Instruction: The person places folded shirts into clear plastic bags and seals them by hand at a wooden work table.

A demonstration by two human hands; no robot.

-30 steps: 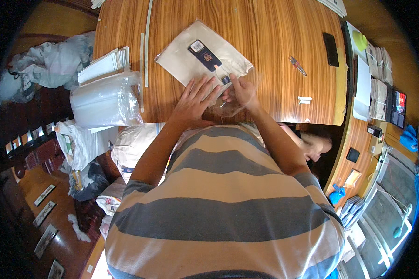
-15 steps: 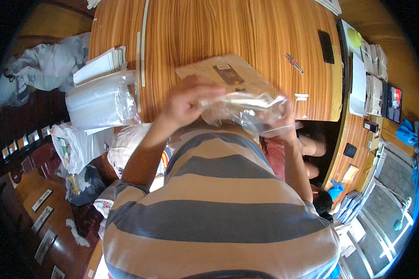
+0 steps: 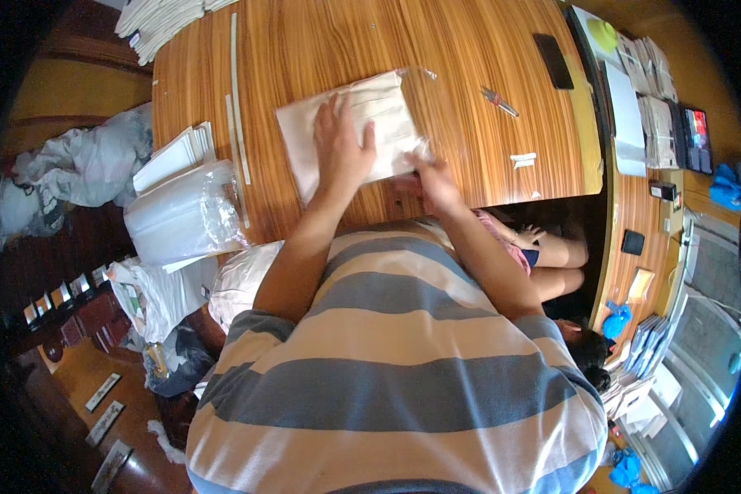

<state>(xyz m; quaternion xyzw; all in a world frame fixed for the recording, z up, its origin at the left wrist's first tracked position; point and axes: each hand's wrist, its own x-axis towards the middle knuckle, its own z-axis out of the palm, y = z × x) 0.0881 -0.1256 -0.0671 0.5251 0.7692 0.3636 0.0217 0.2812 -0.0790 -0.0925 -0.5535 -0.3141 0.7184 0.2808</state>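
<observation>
On the wooden table lies a flat beige folded cloth in a clear plastic bag, its plain side up. Spread fingers of my left hand rest flat on top of it. At the bag's near right corner, my right hand is closed, with the loose plastic between thumb and fingers; part of these fingers is blurred.
Thread snips, a dark phone and a white strip lie to the right. Clear bags and paper sheets are stacked at the left edge. Another person's legs show beside the table.
The package was tilted near my body with a dark label showing; now it lies flat, farther away and to the left. My left hand has opened onto it.
</observation>
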